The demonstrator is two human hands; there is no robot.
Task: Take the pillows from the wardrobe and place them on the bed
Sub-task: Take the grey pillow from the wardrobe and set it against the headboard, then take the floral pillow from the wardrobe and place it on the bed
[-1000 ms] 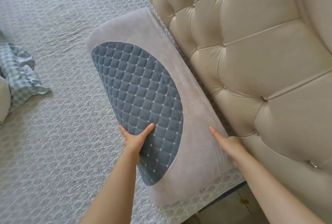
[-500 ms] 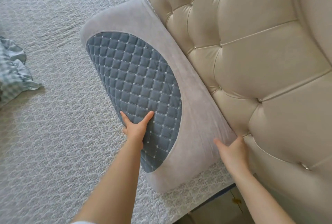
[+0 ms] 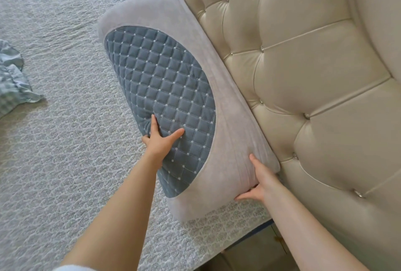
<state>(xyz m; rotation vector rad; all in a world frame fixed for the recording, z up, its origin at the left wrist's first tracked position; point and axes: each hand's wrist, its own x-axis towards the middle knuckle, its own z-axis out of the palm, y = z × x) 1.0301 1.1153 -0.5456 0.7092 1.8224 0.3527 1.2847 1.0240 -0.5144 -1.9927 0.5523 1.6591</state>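
Together, left hand (image 3: pixel 159 141) and right hand (image 3: pixel 260 181) clasp the one pillow (image 3: pixel 169 88), grips closed.

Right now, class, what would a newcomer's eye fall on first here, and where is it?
The big grey pillow with its blue quilted panel dominates, lying on the patterned bedspread against the beige tufted headboard at right. Both hands grip its near end: the left hand on the quilted panel, the right hand at the corner beside the headboard.

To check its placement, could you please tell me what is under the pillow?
The pillow lies on the grey patterned bedspread, long edge against the tufted headboard. Whatever sits directly beneath it is covered.
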